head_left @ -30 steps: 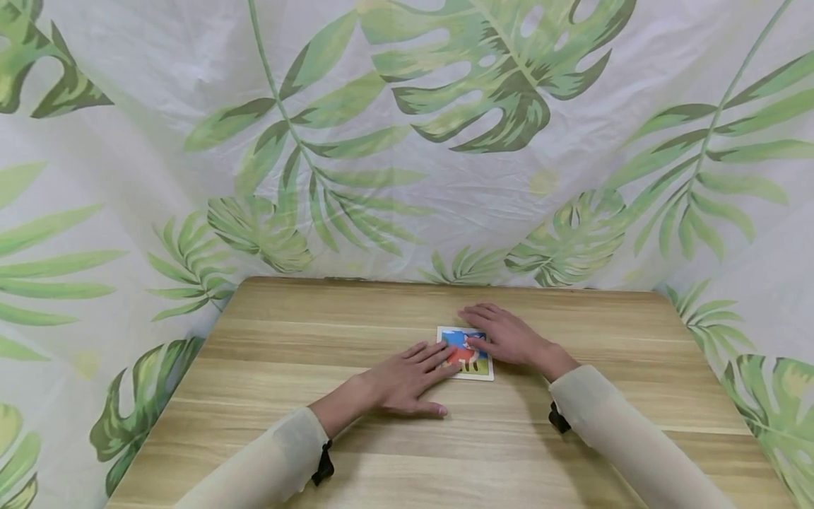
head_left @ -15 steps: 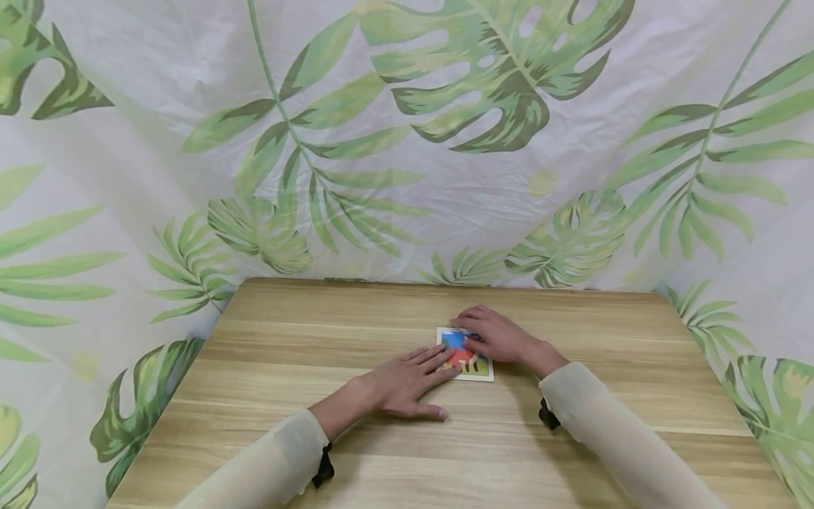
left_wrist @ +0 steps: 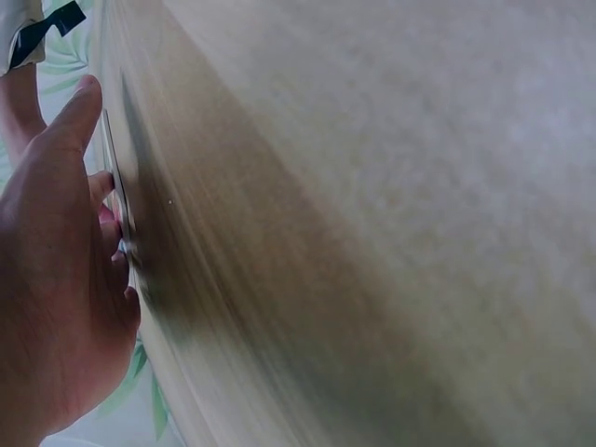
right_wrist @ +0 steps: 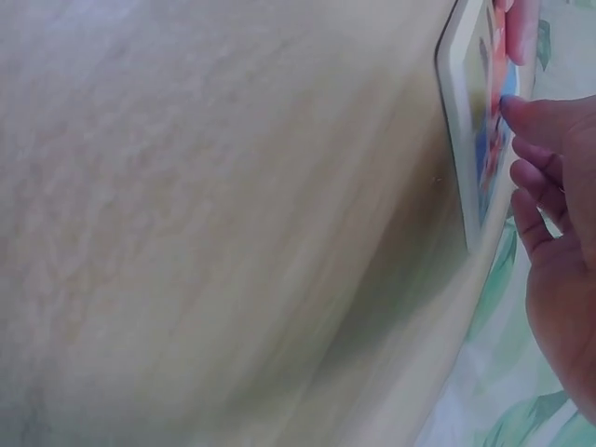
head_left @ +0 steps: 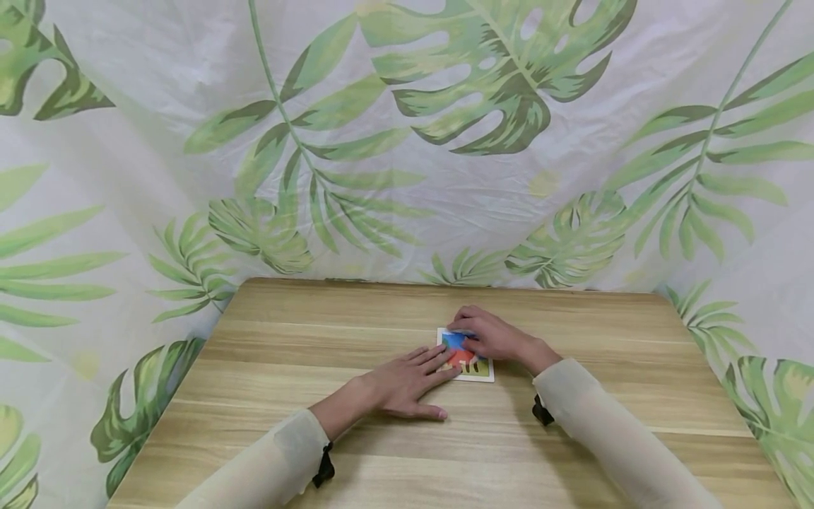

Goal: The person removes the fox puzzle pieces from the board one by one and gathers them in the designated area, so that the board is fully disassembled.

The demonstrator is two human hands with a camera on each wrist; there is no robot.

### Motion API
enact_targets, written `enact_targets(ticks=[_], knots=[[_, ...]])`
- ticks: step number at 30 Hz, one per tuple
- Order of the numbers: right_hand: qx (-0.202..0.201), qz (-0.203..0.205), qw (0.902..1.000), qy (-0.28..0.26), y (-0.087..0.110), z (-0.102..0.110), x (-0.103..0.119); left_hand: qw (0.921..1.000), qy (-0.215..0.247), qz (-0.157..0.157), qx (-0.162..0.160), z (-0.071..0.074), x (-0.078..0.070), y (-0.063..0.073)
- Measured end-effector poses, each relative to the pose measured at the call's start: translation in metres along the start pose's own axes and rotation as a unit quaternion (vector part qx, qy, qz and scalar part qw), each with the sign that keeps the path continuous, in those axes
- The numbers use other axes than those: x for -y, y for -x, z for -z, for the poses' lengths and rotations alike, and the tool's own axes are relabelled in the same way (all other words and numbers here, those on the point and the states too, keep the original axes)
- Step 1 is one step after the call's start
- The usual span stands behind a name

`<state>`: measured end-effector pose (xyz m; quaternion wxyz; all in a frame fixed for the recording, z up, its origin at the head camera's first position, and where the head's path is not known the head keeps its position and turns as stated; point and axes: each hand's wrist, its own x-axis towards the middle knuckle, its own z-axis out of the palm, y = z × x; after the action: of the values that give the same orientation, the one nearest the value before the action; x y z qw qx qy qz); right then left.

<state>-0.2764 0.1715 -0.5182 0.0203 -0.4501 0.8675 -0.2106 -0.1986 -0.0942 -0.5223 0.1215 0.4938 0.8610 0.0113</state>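
On the wooden table lies a small square picture board with a white border and a blue, orange and green picture. My left hand is spread flat, its fingertips resting on the board's left part and its thumb out to the side on the table. Over the board's upper right part is my right hand, fingers bent near the far edge. In the right wrist view the right thumb touches the picture, with the other fingers apart from it, and the board shows a thick pale edge. Both hands cover parts of the picture.
The wood-grain table extends around the board on all sides. Behind its far edge hangs a pale cloth printed with green leaves. A black strap piece sits under each sleeve cuff.
My right hand has shifted slightly left over the board, and its fingers have bent more, drawing nearer the thumb. The left hand and the board have stayed put.
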Motion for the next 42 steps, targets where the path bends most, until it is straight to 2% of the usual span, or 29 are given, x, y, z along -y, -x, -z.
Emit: enact_targets(ticks=[5,13,20,31,42], knots=[[0.005,0.006,0.9999,-0.014,-0.003,0.001,0.004,1.0,-0.005,-0.001,0.0,-0.001,0.0,-0.001],[0.026,-0.025,0.9988,-0.033,-0.008,-0.002,0.006,1.0,-0.007,0.0,0.005,-0.004,0.0,-0.001],[0.017,-0.018,0.9984,-0.051,-0.007,-0.006,0.003,0.9996,-0.025,0.001,0.013,-0.004,0.0,-0.001],[0.015,0.003,0.9994,-0.032,-0.008,-0.003,0.001,0.9991,-0.04,-0.001,0.013,-0.002,0.0,-0.001],[0.026,-0.004,0.9994,-0.02,-0.013,-0.002,-0.002,0.9982,-0.058,-0.001,0.013,-0.001,-0.001,-0.002]])
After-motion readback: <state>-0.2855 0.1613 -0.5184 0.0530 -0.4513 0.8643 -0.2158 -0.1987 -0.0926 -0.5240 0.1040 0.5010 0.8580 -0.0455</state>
